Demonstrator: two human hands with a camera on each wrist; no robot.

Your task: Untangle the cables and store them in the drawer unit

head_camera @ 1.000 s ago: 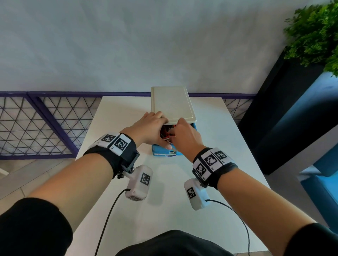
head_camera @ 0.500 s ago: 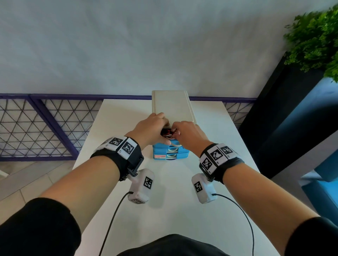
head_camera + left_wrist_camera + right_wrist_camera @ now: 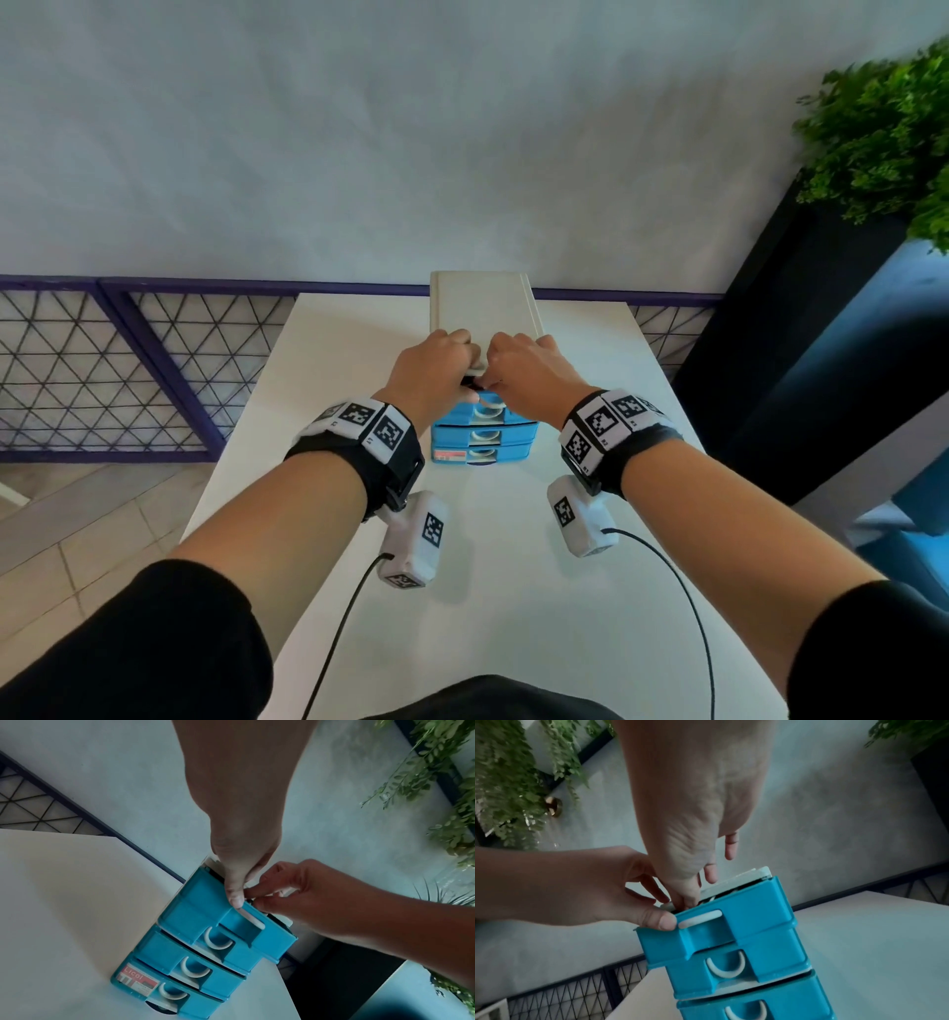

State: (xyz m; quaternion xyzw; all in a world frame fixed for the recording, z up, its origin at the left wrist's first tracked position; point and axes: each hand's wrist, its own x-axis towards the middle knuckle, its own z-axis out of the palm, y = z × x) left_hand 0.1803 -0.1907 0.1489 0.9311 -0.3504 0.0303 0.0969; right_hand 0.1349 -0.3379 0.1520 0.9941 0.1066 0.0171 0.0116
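A blue drawer unit (image 3: 482, 437) with a cream top (image 3: 482, 308) stands mid-table. Its top drawer (image 3: 205, 902) sticks out a little, and the two drawers under it are closed. My left hand (image 3: 436, 370) has its fingers curled over the unit's front edge and its thumb (image 3: 659, 920) on the drawer front. My right hand (image 3: 529, 375) pinches into the narrow gap above the drawer. A dark bit of cable (image 3: 713, 898) shows in that gap, and the rest of the cables are hidden inside.
The white table (image 3: 349, 360) runs from me to a grey wall. A purple mesh fence (image 3: 102, 370) stands at the left. A tall black planter (image 3: 770, 360) with a green plant (image 3: 883, 133) is at the right. Wrist-camera leads (image 3: 334, 642) hang near me.
The top drawer, pulled well out with red and dark cables showing, has slid back almost fully into the unit. Both hands followed it inward.
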